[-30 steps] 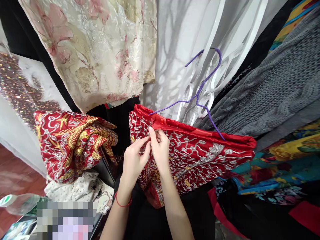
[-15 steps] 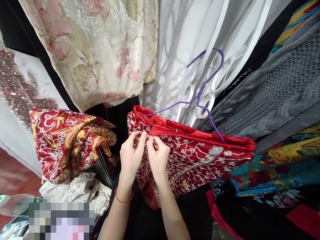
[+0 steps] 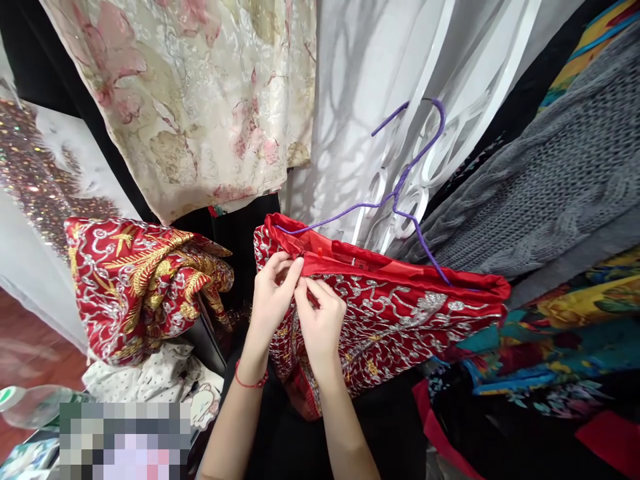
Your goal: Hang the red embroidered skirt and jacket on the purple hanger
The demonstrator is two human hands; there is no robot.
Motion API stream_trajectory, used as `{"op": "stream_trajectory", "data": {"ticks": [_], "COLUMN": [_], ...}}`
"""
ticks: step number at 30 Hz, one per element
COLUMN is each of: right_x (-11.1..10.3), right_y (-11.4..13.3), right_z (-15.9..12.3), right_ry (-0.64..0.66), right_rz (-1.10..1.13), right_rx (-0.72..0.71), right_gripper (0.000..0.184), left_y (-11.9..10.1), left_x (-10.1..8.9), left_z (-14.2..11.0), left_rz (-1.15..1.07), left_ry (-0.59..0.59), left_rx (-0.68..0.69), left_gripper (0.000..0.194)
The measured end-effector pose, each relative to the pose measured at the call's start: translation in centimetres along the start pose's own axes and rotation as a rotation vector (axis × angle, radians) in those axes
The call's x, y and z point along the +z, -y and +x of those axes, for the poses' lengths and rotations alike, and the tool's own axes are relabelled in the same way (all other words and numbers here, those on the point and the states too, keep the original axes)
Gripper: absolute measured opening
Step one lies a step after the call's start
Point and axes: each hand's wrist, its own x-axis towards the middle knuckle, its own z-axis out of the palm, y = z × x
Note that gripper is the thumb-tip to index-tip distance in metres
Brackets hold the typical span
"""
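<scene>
- Left hand (image 3: pixel 270 297) has just nudged up, thumb and forefinger pinched at the split in the satin edge (image 3: pixel 400 273); right hand (image 3: pixel 321 317) has dipped just below, its fingertips bunched on the fabric.
- Over at the left, a red-and-gold embroidered bundle (image 3: pixel 150 287) lies crumpled.
- Centre to right of the frame, the red embroidered garment (image 3: pixel 420 310) hangs aslant: grip shifted at its split, by the look of it, any fastener too small to tell.
- Right of centre, the purple hanger (image 3: pixel 404 177) reaches into its opening.

White curtain (image 3: pixel 345 120) behind white scrollwork frame (image 3: pixel 480 100); reddish floor (image 3: pixel 30 347) lower left.
</scene>
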Motion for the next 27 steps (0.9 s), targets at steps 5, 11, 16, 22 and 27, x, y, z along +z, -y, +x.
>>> {"op": "stream_trajectory", "data": {"ticks": [5,11,16,22,27], "right_x": [0.1,0.5,1.1,2.0,2.0], "right_y": [0.0,-0.1,-0.5,-0.7,-0.6], "right_z": [-0.5,0.5,1.5,2.2,3.1], "right_ry": [-0.021,-0.005,0.043,0.096,0.178], "right_rz": [0.053,0.211,0.435,0.758,0.827], "right_rx": [0.08,0.194,0.269,0.41,0.437], "right_gripper": [0.022,0.029,0.025,0.019,0.014], "left_y": [0.3,0.2,0.5,0.4,0.8], "left_x": [0.3,0.0,-0.4,-0.3,-0.4], "left_z": [-0.2,-0.8,-0.6,-0.8,-0.2], "left_rz": [-0.096,-0.081,0.001,-0.048,-0.098], "left_ry": [-0.132,-0.083,-0.044,-0.094,-0.212], "left_rx": [0.007,0.07,0.145,0.137,0.133], "left_gripper": [0.035,0.035,0.036,0.033,0.027]}}
